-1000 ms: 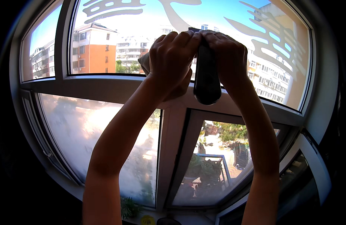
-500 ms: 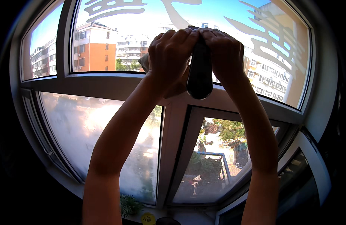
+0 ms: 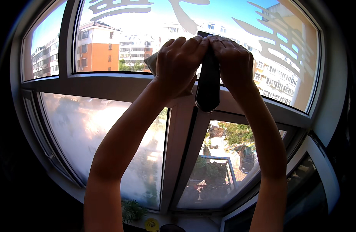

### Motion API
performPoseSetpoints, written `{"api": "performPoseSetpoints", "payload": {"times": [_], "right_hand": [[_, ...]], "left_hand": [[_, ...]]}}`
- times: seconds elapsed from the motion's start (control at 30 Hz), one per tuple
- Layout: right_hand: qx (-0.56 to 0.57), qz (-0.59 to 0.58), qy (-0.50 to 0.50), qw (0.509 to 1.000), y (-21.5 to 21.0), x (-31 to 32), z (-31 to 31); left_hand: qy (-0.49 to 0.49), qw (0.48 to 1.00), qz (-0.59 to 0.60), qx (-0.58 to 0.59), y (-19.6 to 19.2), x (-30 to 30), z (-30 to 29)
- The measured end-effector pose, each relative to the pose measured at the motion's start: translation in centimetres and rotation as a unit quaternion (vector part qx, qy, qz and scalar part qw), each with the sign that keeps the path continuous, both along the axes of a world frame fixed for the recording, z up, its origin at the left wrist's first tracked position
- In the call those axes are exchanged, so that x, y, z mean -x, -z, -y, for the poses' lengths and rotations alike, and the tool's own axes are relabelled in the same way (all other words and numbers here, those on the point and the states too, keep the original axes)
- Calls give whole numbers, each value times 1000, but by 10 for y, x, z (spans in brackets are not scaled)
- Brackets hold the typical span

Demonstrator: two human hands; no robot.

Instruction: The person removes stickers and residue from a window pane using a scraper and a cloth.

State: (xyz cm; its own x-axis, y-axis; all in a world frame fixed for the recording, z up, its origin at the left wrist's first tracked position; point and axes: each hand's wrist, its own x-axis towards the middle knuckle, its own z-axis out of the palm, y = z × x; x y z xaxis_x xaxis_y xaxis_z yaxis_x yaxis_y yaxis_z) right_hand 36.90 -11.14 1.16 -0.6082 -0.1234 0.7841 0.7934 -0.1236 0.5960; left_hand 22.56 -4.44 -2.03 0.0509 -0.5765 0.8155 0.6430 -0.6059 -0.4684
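Note:
Both my arms reach up in front of the window. A long black tool with a rounded lower end [image 3: 209, 89] hangs between my hands, its kind unclear from here. My left hand [image 3: 180, 62] is closed, its fingertips near the tool's top. Grey cloth [image 3: 150, 63] sticks out behind and below that hand, seemingly bunched in it. My right hand [image 3: 236, 62] is closed at the tool's upper end, fingers curled over the far side. The backs of my hands hide the fingertips and the exact grip.
Behind my hands is a large upper pane with pale decals [image 3: 280, 42]. Below the crossbar [image 3: 108, 83] are a hazy left pane [image 3: 77, 131] and a right framed pane [image 3: 220, 178]. A green plant [image 3: 132, 210] and a yellow item [image 3: 151, 224] stand on the sill.
Both hands and the black tool have moved slightly down and to the right. The grey cloth has shifted along with my left hand.

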Motion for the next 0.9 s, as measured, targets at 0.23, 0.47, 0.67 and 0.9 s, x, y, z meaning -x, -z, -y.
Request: {"api": "performPoseSetpoints", "payload": {"times": [0.23,0.47,0.67,0.9], "right_hand": [[23,-1,19,1000,5,0,5],[8,17,18,1000,-4,-6,3],[0,25,-9,1000,-23,-1,1],[21,24,58,998,2,-2,6]], "left_hand": [[-9,999,-1,43,6,0,6],[-6,1000,5,20,1,-5,4],[-10,999,39,8,-20,-5,4],[-53,998,-10,45,8,0,6]]}}
